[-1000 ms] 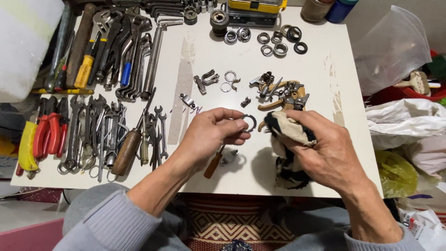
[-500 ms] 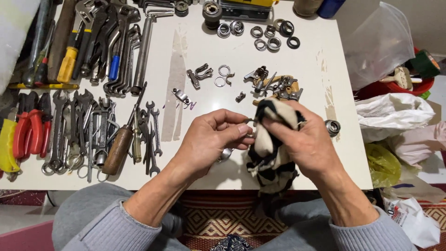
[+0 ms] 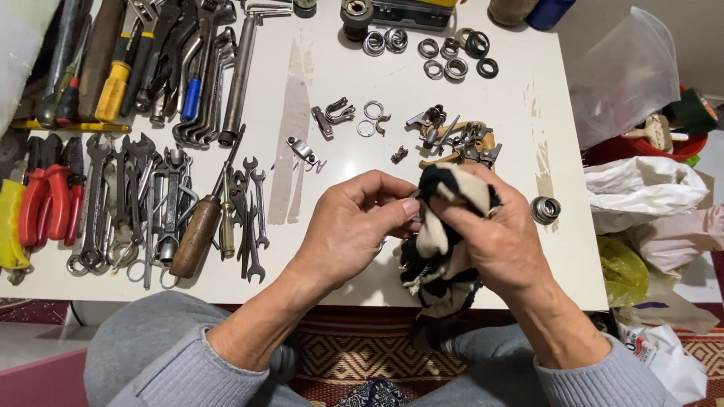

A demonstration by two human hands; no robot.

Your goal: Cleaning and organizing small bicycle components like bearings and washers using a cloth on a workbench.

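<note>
Ring: a small metal ring (image 3: 398, 202), mostly hidden, sits between the two hands above the near edge of the white table (image 3: 339, 90).
Rag: a black-and-cream cloth (image 3: 445, 241) wraps over the ring's right side and hangs down past the table edge.
Left hand: the left hand (image 3: 353, 226) pinches the ring between thumb and fingertips.
Right hand: the right hand (image 3: 498, 230) is closed around the rag, pressing it onto the ring.
Just beside: a round bearing (image 3: 544, 209) lies right of the right hand; a heap of small metal fittings (image 3: 456, 139) lies just beyond the hands.
Further out: wrenches (image 3: 143, 196), a wooden-handled screwdriver (image 3: 197, 234) and red-handled pliers (image 3: 49, 192) lie to the left; more bearings (image 3: 445, 56) sit at the far edge.
Risk: the ring could slip from the pinch (the grip looks slight, and the cloth pushes against it) and drop off the near edge to the patterned rug (image 3: 339, 354); the hanging rag might also snag loose parts.
</note>
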